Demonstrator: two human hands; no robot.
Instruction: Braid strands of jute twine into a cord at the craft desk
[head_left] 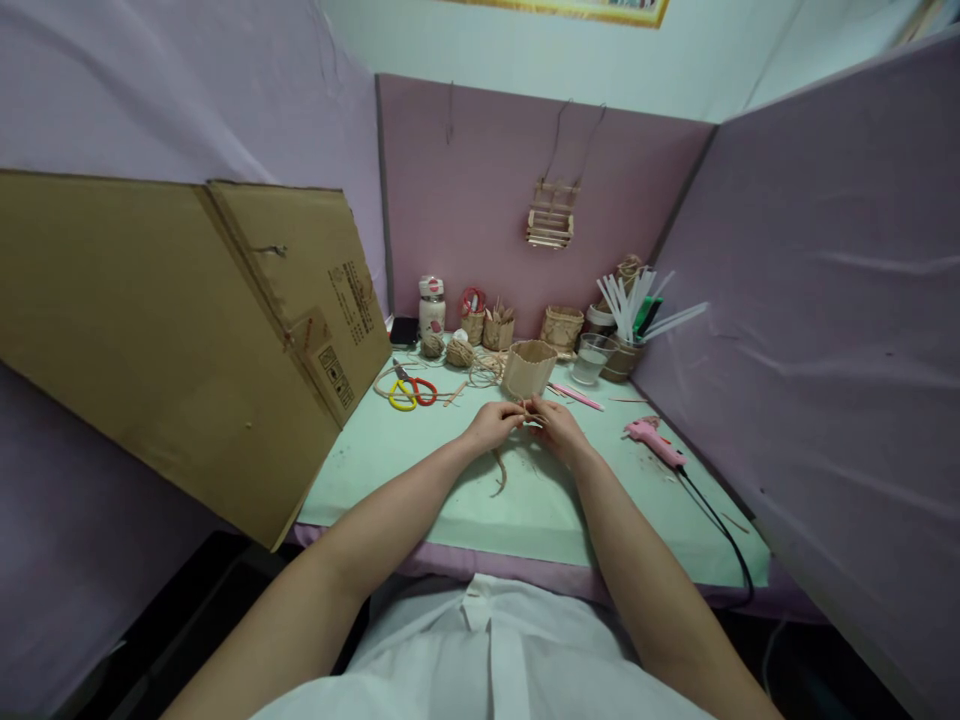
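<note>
My left hand [495, 424] and my right hand [556, 428] meet over the middle of the table, fingertips pinched close together on a piece of twine [500, 474]. One end of the twine hangs down below my left hand onto the green surface; the part between the fingers is mostly hidden. Just beyond my fingertips stands a round cup made of wooden craft sticks [528, 372], upright. Scissors [412, 392] with red and yellow handles lie to the left. On the right rests a pink hot glue gun [655, 442] with a black cord.
Twine balls [459, 351], a bottle [432, 308] and small stick holders [499, 328] line the back. A plastic cup [591, 360] and a pot of white glue sticks [622, 358] stand back right. A pink pen [577, 396] lies nearby. Cardboard [225, 340] leans at left.
</note>
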